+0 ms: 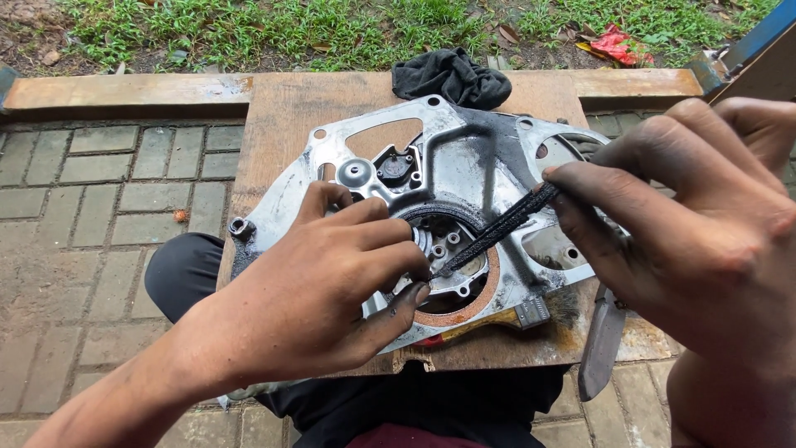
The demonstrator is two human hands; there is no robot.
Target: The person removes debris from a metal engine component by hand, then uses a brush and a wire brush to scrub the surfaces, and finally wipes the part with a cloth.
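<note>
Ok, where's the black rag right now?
In the head view the black rag lies crumpled at the far edge of the wooden board, just beyond the top of the metal engine cover and in front of the grass.

A brown wooden board lies over the person's lap, above the grey brick floor. A big flat metal plate with holes lies on the middle of the board. A black cloth sits at 12 o'clock from the plate, on the board's far edge.
</note>
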